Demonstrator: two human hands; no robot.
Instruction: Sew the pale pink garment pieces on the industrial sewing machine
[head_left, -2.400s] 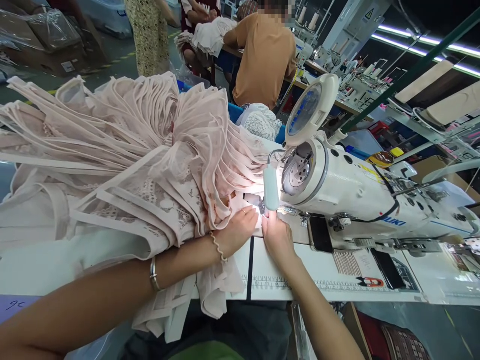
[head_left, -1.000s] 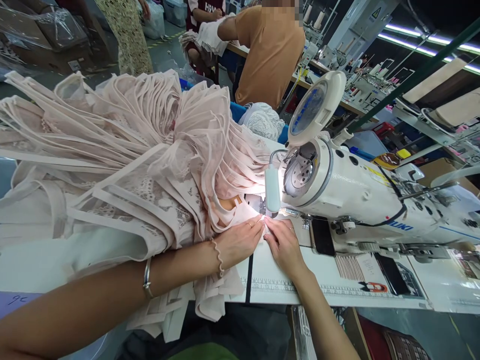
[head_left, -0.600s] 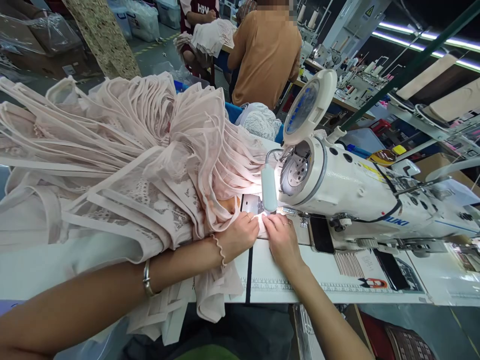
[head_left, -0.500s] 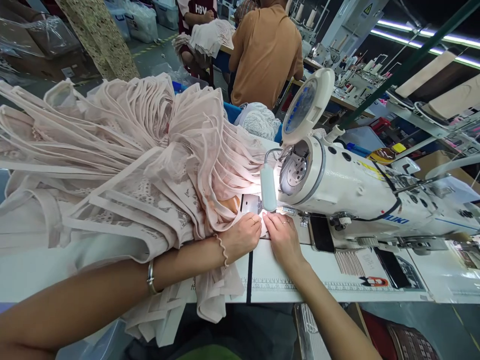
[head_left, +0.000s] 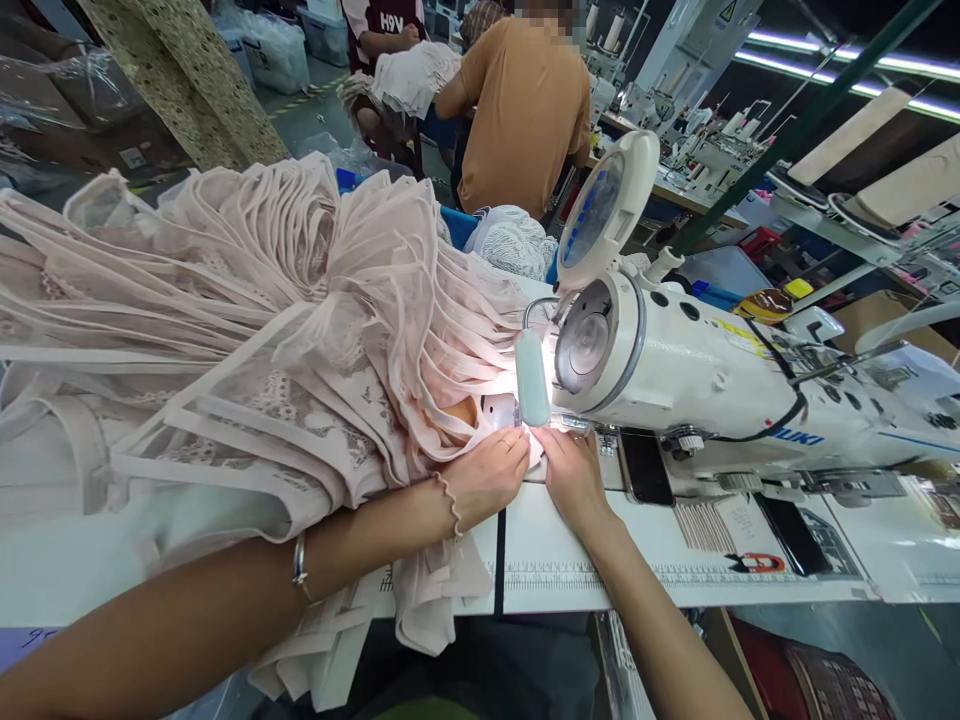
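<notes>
A large heap of pale pink lace and mesh garments (head_left: pixel 300 330) covers the left of the sewing table. My left hand (head_left: pixel 491 475) is closed on the edge of a pale pink garment, just in front of the machine's needle area. Close beside it, my right hand (head_left: pixel 576 480) pinches the same piece, with a small bit of cloth (head_left: pixel 534 452) showing between the hands. The white sewing machine (head_left: pixel 705 360) stands to the right, its round end cover (head_left: pixel 609 205) swung up. A pale green lamp (head_left: pixel 533 378) hides the needle and part of the cloth.
Right of my hands lie a dark phone (head_left: pixel 646 467), orange-handled thread snips (head_left: pixel 756 563) and another dark flat device (head_left: pixel 791 535). A printed ruler (head_left: pixel 555 576) runs along the table's front edge. Beyond, a person in a brown shirt (head_left: pixel 525 115) sits near white lace (head_left: pixel 514 242).
My right hand has turned, its fingers more curled on the cloth. Both hands have shifted slightly right. The disc in the machine's end, sharp before, is now smeared into rings. The view has shifted slightly.
</notes>
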